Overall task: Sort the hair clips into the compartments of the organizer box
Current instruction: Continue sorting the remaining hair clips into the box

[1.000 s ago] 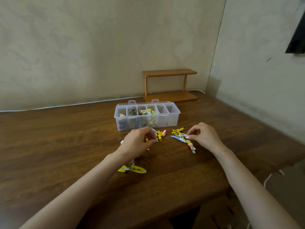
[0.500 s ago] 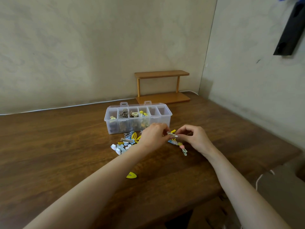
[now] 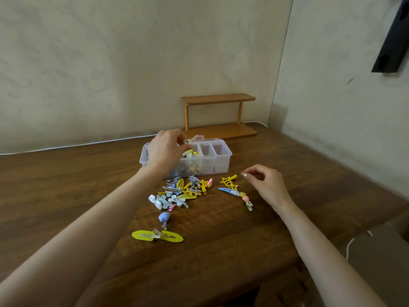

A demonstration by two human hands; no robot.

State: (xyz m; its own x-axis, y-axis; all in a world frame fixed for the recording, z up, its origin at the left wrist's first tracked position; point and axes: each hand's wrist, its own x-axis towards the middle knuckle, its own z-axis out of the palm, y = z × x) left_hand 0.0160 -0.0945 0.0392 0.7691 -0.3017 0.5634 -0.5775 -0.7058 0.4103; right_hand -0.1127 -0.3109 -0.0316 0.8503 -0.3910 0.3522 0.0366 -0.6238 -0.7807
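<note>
my left hand [image 3: 164,151] pinches a pale clip [image 3: 190,140] over the middle of the box [image 3: 221,160], to drop it in; my right hand [image 3: 263,182] hovers loosely curled, empty, by the star clips [image 3: 229,182], likely next.

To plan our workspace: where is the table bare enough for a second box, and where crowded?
Free: bare table left of the organizer box, and beyond the right hand toward the wall. Crowded: the hair clip pile in front of the box.
</note>
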